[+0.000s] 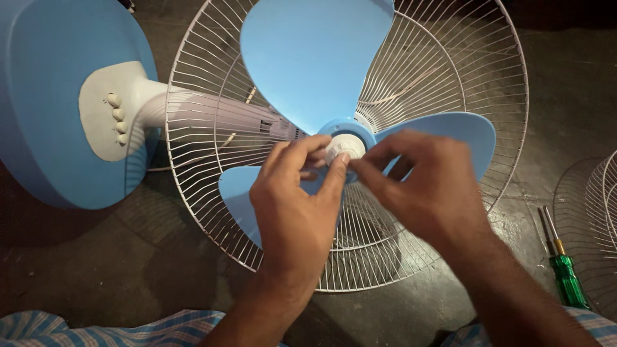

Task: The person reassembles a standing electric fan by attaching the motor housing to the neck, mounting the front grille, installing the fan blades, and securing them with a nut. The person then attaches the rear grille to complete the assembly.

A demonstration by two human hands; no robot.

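A table fan lies on its back on a dark floor, with its light blue blade (pixel 308 58) resting in the white wire rear guard (pixel 450 71). At the blade's hub sits a white round cap (pixel 345 145). My left hand (pixel 297 205) pinches the cap from the left with thumb and fingers. My right hand (pixel 424 186) holds the same cap from the right, its fingertips meeting the left hand's. The lower blade lobe is partly hidden under my left hand.
The fan's blue round base (pixel 45 96) with a white switch panel and several buttons (pixel 117 119) lies at the left. A green-handled screwdriver (pixel 564 266) rests on the floor at the right, beside another wire guard (pixel 601 212). Checked cloth covers my knees at the bottom.
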